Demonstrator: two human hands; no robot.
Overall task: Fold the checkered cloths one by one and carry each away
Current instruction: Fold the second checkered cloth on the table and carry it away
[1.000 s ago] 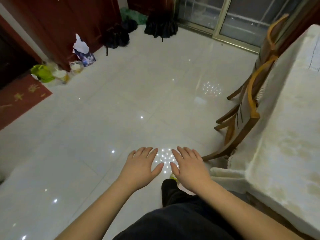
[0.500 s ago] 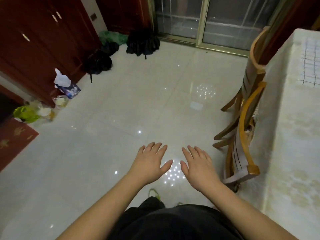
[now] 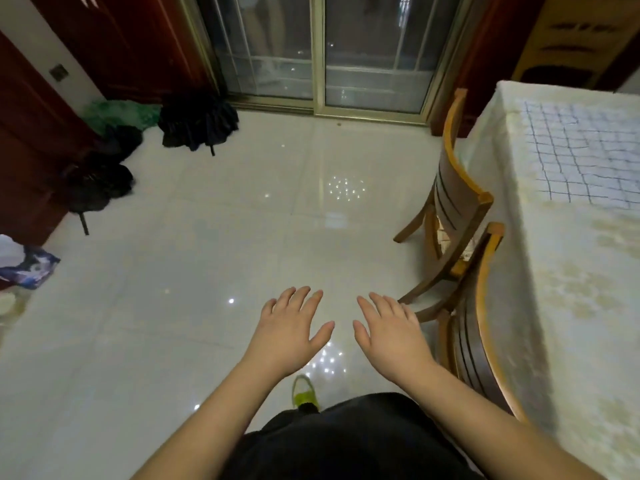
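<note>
Your left hand [image 3: 289,332] and right hand [image 3: 389,336] float side by side in front of you, palms down, fingers straight and slightly spread, thumbs pointing toward each other with a small gap between them. Neither hand has hold of anything. Both hang over the glossy white tiled floor [image 3: 207,254], well apart from the counter [image 3: 554,306] on your right.

The checkered cloth [image 3: 585,154] lies spread flat on that counter, toward its far end, white with thin dark grid lines; its right side runs out of view. It rests on a pale patterned tablecloth that drapes over the counter's edge.

Two wooden chairs stand pushed in against the counter's left side: the nearer chair [image 3: 474,341] just to the right of your right hand, the farther chair [image 3: 453,188] beyond it.

Below your hands you see your dark clothing and one yellow-green shoe [image 3: 304,393] on the tiles. Across the floor, dark folded umbrellas [image 3: 197,123] lie near a sliding glass door [image 3: 322,50].
</note>
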